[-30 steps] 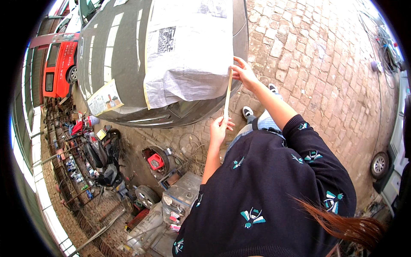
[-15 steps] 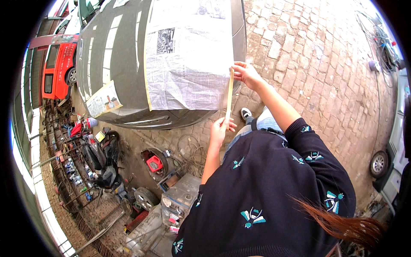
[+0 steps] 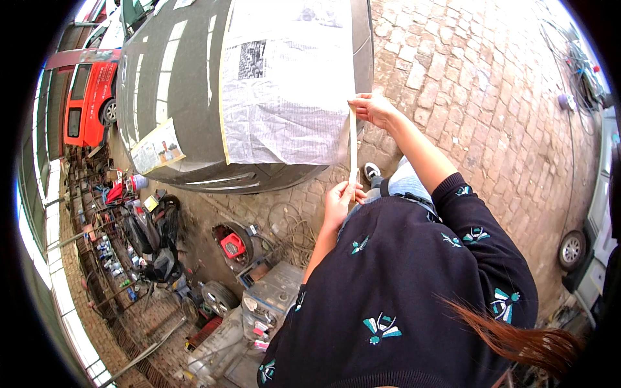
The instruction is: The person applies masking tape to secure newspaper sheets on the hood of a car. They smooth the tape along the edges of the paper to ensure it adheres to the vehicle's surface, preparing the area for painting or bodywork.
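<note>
Red van (image 3: 97, 97) beyond grey car (image 3: 196, 119), cables (image 3: 292, 223) on ground, pale tape (image 3: 353, 143)

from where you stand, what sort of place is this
Probably a vehicle repair yard: a dark car partly covered with printed paper, a loose wheel among clutter, and a red van.
</note>
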`<state>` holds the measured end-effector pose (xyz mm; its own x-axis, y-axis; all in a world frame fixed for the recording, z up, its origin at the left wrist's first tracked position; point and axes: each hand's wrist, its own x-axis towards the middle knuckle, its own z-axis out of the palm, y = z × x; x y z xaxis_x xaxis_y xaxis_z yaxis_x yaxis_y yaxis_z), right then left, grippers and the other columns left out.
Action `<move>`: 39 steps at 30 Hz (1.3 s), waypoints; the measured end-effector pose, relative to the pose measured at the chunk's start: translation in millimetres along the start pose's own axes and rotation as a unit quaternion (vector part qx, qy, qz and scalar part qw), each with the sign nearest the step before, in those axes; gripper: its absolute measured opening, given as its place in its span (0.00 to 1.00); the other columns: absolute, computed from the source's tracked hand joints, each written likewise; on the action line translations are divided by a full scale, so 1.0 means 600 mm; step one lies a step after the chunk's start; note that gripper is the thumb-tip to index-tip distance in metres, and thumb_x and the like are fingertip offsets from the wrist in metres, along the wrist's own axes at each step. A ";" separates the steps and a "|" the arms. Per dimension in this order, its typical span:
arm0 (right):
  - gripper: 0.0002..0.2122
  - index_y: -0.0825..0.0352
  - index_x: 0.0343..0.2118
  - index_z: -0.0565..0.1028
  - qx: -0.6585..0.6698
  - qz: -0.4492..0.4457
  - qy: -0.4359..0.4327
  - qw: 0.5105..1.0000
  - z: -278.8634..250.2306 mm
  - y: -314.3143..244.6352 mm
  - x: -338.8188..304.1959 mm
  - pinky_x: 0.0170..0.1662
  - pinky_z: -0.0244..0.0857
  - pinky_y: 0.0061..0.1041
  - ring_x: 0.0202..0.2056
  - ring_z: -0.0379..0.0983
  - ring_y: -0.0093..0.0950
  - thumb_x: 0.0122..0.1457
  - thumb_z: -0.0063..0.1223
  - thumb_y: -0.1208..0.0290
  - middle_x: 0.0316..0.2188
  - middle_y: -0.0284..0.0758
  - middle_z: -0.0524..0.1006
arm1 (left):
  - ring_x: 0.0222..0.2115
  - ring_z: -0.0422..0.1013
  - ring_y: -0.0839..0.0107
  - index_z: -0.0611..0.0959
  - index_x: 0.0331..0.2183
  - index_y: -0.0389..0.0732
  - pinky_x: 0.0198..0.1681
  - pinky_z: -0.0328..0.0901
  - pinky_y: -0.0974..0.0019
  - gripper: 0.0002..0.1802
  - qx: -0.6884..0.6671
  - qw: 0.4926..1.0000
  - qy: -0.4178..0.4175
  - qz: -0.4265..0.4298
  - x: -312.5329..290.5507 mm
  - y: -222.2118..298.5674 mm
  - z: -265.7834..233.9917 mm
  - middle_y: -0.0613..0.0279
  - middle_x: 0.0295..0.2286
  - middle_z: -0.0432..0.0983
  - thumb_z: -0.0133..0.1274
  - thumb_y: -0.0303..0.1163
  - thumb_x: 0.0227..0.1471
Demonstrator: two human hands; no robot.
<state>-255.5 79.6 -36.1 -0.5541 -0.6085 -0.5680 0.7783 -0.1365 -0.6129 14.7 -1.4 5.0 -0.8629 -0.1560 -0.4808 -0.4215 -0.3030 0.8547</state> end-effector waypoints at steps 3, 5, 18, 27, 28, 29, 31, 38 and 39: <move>0.09 0.67 0.39 0.73 -0.007 0.005 -0.007 1.000 0.003 -0.004 -0.005 0.39 0.71 0.20 0.32 0.75 0.21 0.57 0.56 0.70 0.32 0.31 0.77 | 0.22 0.73 0.71 0.77 0.35 0.29 0.30 0.70 0.68 0.15 0.019 1.000 0.009 0.002 -0.001 0.001 0.000 0.53 0.26 0.78 0.44 0.33 0.61; 0.08 0.65 0.37 0.73 -0.010 0.007 -0.013 1.000 0.009 -0.008 -0.010 0.36 0.71 0.17 0.30 0.74 0.18 0.58 0.55 0.70 0.30 0.29 0.77 | 0.22 0.73 0.71 0.77 0.36 0.29 0.30 0.70 0.68 0.15 0.031 0.999 0.016 0.001 0.000 -0.004 -0.004 0.53 0.26 0.78 0.43 0.33 0.61; 0.11 0.68 0.41 0.73 0.006 -0.006 -0.047 0.999 0.006 -0.013 -0.021 0.41 0.72 0.23 0.34 0.76 0.24 0.61 0.50 0.66 0.35 0.36 0.77 | 0.22 0.73 0.72 0.77 0.36 0.29 0.29 0.70 0.69 0.14 0.043 0.998 0.039 -0.002 0.002 -0.003 -0.010 0.53 0.26 0.78 0.43 0.32 0.61; 0.17 0.68 0.43 0.72 0.056 0.067 -0.130 0.988 -0.012 -0.023 -0.013 0.49 0.67 0.33 0.39 0.75 0.29 0.59 0.51 0.58 0.36 0.39 0.78 | 0.23 0.74 0.71 0.77 0.37 0.28 0.30 0.70 0.69 0.15 0.038 0.999 0.023 0.006 0.006 -0.011 -0.016 0.52 0.27 0.78 0.43 0.33 0.61; 0.19 0.68 0.43 0.72 0.075 0.086 -0.155 0.981 -0.012 -0.022 -0.015 0.51 0.65 0.37 0.41 0.75 0.31 0.59 0.51 0.56 0.38 0.39 0.78 | 0.23 0.74 0.71 0.76 0.37 0.28 0.30 0.70 0.69 0.15 0.038 0.999 0.024 0.008 0.006 -0.012 -0.017 0.52 0.27 0.78 0.43 0.33 0.61; 0.21 0.68 0.43 0.72 0.094 0.104 -0.181 0.973 -0.013 -0.021 -0.018 0.53 0.63 0.41 0.42 0.74 0.32 0.58 0.51 0.54 0.39 0.40 0.78 | 0.23 0.74 0.71 0.76 0.37 0.28 0.30 0.70 0.69 0.15 0.038 0.999 0.024 0.009 0.005 -0.012 -0.018 0.53 0.27 0.78 0.43 0.33 0.61; 0.23 0.68 0.44 0.72 0.106 0.119 -0.209 0.965 -0.016 -0.015 -0.023 0.56 0.57 0.45 0.45 0.72 0.35 0.57 0.51 0.50 0.41 0.41 0.77 | 0.23 0.74 0.71 0.77 0.36 0.28 0.30 0.69 0.69 0.15 0.033 0.999 0.028 0.004 0.006 -0.014 -0.019 0.53 0.27 0.78 0.43 0.33 0.61; 0.26 0.69 0.45 0.72 0.098 0.146 -0.232 0.957 -0.010 0.008 -0.042 0.56 0.56 0.45 0.47 0.71 0.38 0.57 0.48 0.47 0.44 0.44 0.76 | 0.23 0.73 0.72 0.77 0.36 0.29 0.30 0.69 0.70 0.15 0.023 0.999 0.031 0.016 0.007 -0.022 -0.023 0.53 0.26 0.78 0.44 0.33 0.61; 0.26 0.69 0.45 0.72 0.097 0.148 -0.225 0.958 -0.010 0.009 -0.044 0.56 0.56 0.44 0.47 0.72 0.38 0.57 0.48 0.46 0.44 0.44 0.76 | 0.23 0.73 0.72 0.77 0.36 0.29 0.29 0.69 0.70 0.15 0.022 0.999 0.034 0.016 0.007 -0.021 -0.021 0.53 0.26 0.78 0.44 0.33 0.61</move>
<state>-238.4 99.6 -27.8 -0.1505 -0.9128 -0.3797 0.9463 -0.0219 -0.3225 20.1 -10.3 -10.1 -0.8560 -0.2283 -0.4639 -0.4069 -0.2563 0.8768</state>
